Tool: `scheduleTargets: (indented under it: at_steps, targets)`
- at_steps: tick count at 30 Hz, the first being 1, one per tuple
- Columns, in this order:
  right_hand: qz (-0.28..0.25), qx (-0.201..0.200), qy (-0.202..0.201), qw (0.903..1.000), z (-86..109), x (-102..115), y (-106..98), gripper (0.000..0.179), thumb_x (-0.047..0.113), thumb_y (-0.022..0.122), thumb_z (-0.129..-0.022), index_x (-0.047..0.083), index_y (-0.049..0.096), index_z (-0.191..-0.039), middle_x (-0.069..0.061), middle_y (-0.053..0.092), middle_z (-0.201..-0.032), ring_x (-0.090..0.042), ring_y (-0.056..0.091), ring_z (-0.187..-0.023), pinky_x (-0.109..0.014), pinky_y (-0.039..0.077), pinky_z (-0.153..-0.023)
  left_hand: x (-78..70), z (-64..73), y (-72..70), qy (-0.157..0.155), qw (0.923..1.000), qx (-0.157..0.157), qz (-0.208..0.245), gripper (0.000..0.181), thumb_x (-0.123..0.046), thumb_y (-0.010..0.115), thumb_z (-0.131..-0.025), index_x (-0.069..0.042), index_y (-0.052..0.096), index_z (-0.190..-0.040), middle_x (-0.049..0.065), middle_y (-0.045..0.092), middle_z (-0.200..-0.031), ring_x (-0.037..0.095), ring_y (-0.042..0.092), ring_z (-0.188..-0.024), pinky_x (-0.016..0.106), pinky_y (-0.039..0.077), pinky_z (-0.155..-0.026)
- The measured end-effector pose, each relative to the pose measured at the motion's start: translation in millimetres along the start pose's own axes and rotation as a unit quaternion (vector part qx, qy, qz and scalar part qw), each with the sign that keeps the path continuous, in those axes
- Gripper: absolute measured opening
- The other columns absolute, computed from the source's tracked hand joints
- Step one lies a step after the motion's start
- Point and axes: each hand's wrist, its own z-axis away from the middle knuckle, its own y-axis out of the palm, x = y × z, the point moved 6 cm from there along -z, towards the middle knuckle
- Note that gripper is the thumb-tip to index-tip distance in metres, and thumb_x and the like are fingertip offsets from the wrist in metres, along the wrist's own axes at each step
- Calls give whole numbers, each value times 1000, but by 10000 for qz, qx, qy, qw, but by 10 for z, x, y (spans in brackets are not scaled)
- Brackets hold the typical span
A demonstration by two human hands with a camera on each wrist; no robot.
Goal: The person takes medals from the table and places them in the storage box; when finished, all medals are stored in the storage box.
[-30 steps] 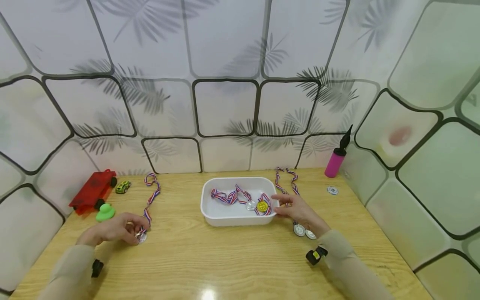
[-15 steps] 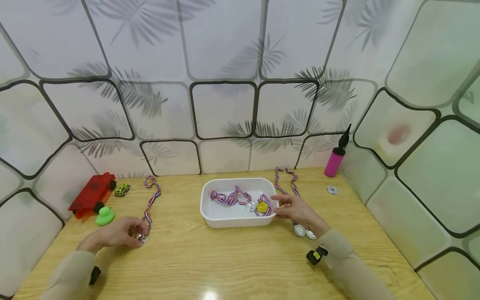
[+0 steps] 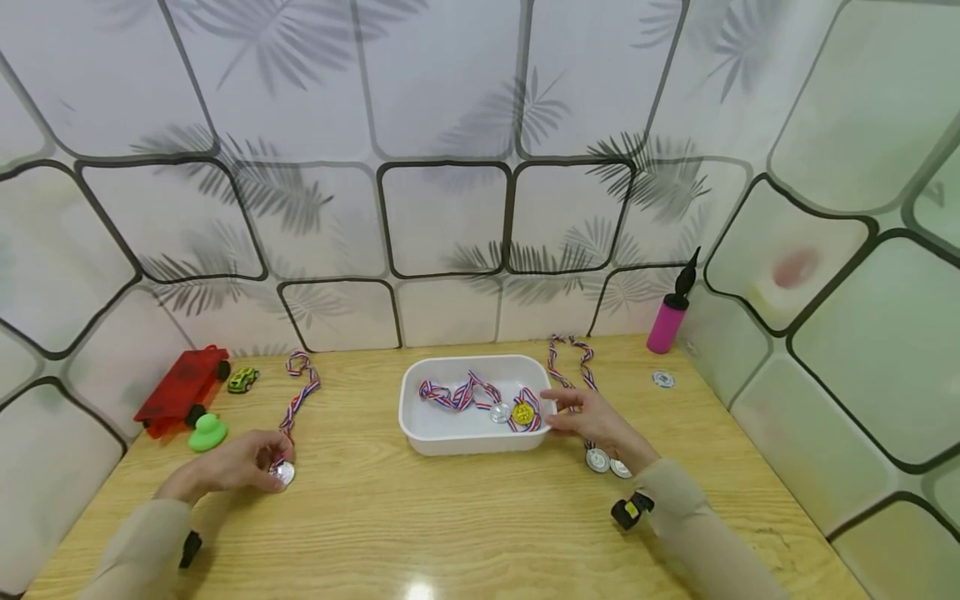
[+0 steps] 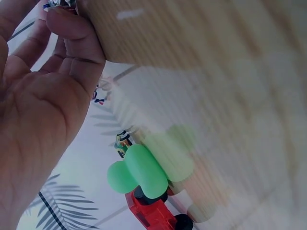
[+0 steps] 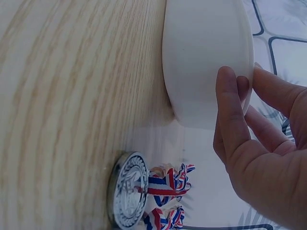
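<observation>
At the left of the table my left hand (image 3: 225, 464) pinches a silver medal (image 3: 283, 473) between thumb and fingers. Its striped ribbon (image 3: 300, 402) trails back across the wood. In the left wrist view the medal shows only at the top edge, partly hidden by the fingers. My right hand (image 3: 596, 423) grips the right end of a white plastic tray (image 3: 472, 447), its thumb and fingers on either side of the rim, as the right wrist view shows. Inside the tray lie a silver medal (image 3: 500, 412), a gold medal (image 3: 522, 413) and striped ribbons (image 3: 450, 396).
Two silver medals (image 3: 597, 460) with ribbons lie beside my right forearm. A red toy vehicle (image 3: 183, 390), a small green car (image 3: 243, 380) and a green duck (image 3: 207, 433) stand at left. A pink pump (image 3: 667, 321) and a round chip (image 3: 663, 379) are at back right.
My left hand has tilted the medal, and its face now shows more fully. The right hand stays on the tray, which has not moved on the table.
</observation>
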Motion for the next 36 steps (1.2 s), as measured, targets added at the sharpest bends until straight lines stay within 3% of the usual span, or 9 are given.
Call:
scheduleTargets:
  at_steps: [5, 11, 16, 21, 25, 31, 36]
  targets:
    - [-216, 34, -64, 9997, -5, 7, 19, 54, -9, 64, -88, -13, 44, -138, -25, 47, -110, -14, 62, -84, -33, 59, -83, -4, -15, 1, 118, 9997, -125, -195, 29, -12, 79, -79, -4, 60, -100, 2, 59, -88, 5, 51, -78, 20, 43, -63]
    - [-143, -35, -20, 9999, 2, 4, 10, 54, -9, 64, -88, -12, 45, -138, -22, 48, -109, -15, 61, -84, -34, 59, -84, -67, -62, -12, 240, 9990, -264, -286, 28, -12, 76, -83, 0, 67, -107, 5, 67, -98, 0, 55, -84, 19, 47, -69]
    - [-18, -62, -37, 10000, 3, 2, 3, 53, -7, 65, -88, -12, 46, -138, -23, 48, -109, -15, 60, -85, -36, 59, -85, -85, -139, -38, 172, 9993, -305, 151, 29, -4, 70, -88, 10, 64, -113, 10, 69, -94, 0, 59, -79, 21, 53, -65]
    - [122, -66, -4, 9999, 11, -8, 8, 52, -4, 66, -89, -12, 48, -137, -21, 49, -107, -16, 59, -85, -36, 59, -85, -175, -193, -117, 74, 9962, -523, 699, 33, -1, 63, -92, 15, 57, -120, 14, 69, -85, 10, 65, -73, 31, 59, -64]
    - [176, -78, 29, 9998, 13, -13, 6, 51, -3, 66, -89, -11, 48, -137, -18, 50, -105, -15, 59, -85, -36, 59, -85, -235, -226, -194, -121, 9932, -809, 834, 37, -7, 61, -95, 12, 55, -126, 16, 70, -95, 18, 68, -79, 36, 60, -71]
    - [71, -62, -69, 9999, 11, 9, 16, 53, -5, 66, -88, -12, 47, -137, -19, 49, -105, -16, 60, -85, -35, 59, -84, -321, -285, -351, 136, 9832, -1608, 848, 33, -11, 61, -97, 3, 60, -126, 8, 70, -107, 24, 66, -80, 36, 57, -67]
    - [143, -74, -61, 9999, 8, 7, 15, 51, -5, 65, -89, -12, 48, -136, -23, 48, -108, -16, 59, -85, -36, 59, -85, -436, -345, -416, 141, 9777, -1857, 967, 32, -15, 58, -99, 0, 58, -128, 14, 65, -110, 20, 62, -84, 33, 56, -67]
